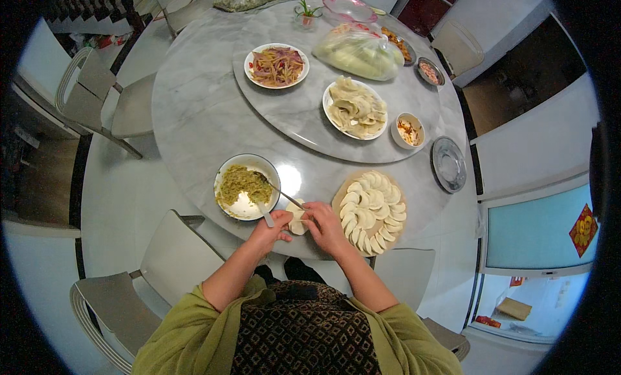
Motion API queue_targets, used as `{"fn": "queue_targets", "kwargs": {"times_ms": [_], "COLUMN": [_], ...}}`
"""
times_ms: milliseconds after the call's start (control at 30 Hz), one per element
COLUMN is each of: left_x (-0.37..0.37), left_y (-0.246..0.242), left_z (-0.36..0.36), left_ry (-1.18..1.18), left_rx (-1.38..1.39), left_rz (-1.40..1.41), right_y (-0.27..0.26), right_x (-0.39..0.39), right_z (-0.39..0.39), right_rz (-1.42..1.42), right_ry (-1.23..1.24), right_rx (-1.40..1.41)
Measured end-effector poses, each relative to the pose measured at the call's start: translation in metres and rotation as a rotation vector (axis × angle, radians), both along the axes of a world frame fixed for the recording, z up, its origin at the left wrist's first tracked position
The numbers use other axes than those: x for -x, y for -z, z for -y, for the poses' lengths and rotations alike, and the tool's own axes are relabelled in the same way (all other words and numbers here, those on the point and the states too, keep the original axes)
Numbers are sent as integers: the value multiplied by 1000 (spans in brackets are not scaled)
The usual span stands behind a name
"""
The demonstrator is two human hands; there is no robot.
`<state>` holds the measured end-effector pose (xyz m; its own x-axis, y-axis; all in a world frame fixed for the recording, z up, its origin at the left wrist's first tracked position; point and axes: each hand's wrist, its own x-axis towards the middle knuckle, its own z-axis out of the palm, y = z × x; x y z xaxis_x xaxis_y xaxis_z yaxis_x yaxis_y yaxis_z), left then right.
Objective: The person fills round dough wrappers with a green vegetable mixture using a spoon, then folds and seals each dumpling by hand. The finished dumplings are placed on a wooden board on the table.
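Between my two hands lie round dough wrappers [297, 225], a small overlapping pile near the table's front edge. My right hand [324, 227] pinches at the right edge of a wrapper. At their left side is my left hand [270, 229], its fingertips by the dough; whether it grips any is unclear. A white bowl [223, 207] of greenish chopped filling [237, 185] stands left of the wrappers. A metal spoon [286, 195] leans from it, its handle reaching towards my right hand. A pale flat handle [266, 214] crosses the rim by my left hand. Folded dumplings [376, 205] cover a round board [343, 187] at right.
On the raised turntable [301, 113] are a plate of cooked dumplings [356, 108], a plate of shredded food [276, 67], a small sauce bowl [408, 131] and a filled plastic bag [361, 55]. A metal plate [449, 164] lies far right. Chairs [179, 258] surround the marble table [194, 103].
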<state>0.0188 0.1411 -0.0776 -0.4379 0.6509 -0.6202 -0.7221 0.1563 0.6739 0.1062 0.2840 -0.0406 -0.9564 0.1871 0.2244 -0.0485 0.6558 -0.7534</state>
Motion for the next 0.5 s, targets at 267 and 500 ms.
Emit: {"fn": "queue_targets", "kwargs": {"times_ms": [267,500], "left_x": [-13,-33], "left_y": [-13,-2], "left_z": [-14,-1], "left_ry": [77,-51], "left_rx": [283,242], "left_rz": [-451,-939], "right_y": [-22,-29], "right_x": [-23,-37], "right_z": [3,11], "right_rz": [286,466], "right_ry": [270,199], "right_rx": [220,620]}}
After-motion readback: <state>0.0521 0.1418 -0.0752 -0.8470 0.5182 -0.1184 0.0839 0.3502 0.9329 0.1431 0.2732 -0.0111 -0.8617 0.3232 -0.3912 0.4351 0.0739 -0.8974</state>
